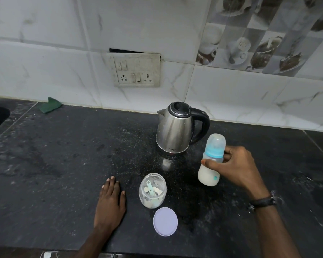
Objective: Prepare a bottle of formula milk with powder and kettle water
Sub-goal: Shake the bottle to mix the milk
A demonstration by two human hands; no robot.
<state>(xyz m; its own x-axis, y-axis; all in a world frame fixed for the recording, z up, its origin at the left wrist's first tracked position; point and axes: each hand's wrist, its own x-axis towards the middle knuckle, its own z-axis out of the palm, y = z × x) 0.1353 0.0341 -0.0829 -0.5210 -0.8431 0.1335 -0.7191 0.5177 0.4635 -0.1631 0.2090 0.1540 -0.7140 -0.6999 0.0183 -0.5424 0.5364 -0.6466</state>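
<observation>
- Black granite countertop (63, 164) below a white tiled wall; steel electric kettle (175, 131) at the back, lid shut.
- Right hand (237, 168) has fingers wrapped around the capped baby bottle (212, 161), tilted just right of the kettle; milky liquid fills its lower part.
- Step judged: mixing; grip firmly, keep the cap seated.
- Left hand (110, 202) lies flat, fingers extended, empty.
- Open powder jar (152, 190): some powder, teal scoop (150, 187) inside; lid (165, 221) just beside it.

a dark speckled stone counter (54, 155) meets a white marble-look tiled wall (45, 43). a grimy switch-and-socket plate (137, 70) is set in it; printed tiles (259, 34) show cups, perhaps desserts. a green cloth (49, 105) lies by the wall.
</observation>
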